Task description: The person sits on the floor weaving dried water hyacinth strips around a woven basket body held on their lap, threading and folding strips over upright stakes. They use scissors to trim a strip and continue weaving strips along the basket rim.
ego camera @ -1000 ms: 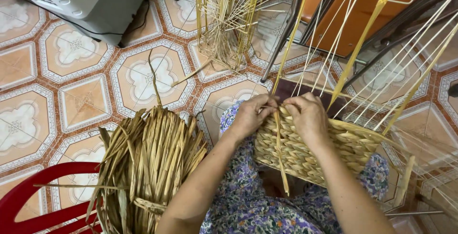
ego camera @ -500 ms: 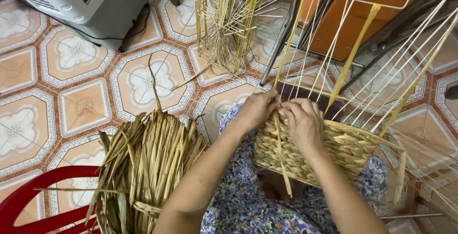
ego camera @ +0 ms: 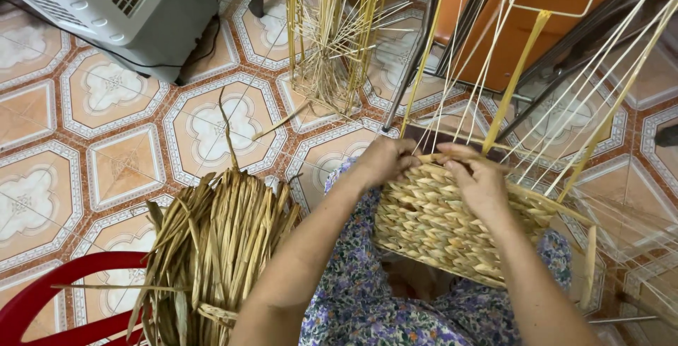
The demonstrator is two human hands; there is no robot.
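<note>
**Head view: both hands at the basket rim**

The woven basket (ego camera: pixel 438 226) rests on the lap. The left hand (ego camera: pixel 385 162) and right hand (ego camera: pixel 480 180) each close their grip on strands at its upper rim. Pale upright stakes (ego camera: pixel 494 70) fan up, screening the orange furniture behind. A dried reed bundle (ego camera: pixel 212 247) stands left, beside a red chair (ego camera: pixel 49 296). The fingertips are hidden.

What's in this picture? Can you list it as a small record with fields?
Left hand: fingers curled on the basket's top edge
Right hand: gripping the same edge, beside the left
Basket: half-woven, on the lap, thin stakes sticking up
Straw bundle: left of the lap, by a red chair
Floor: patterned tiles
Grey appliance: top left
</note>
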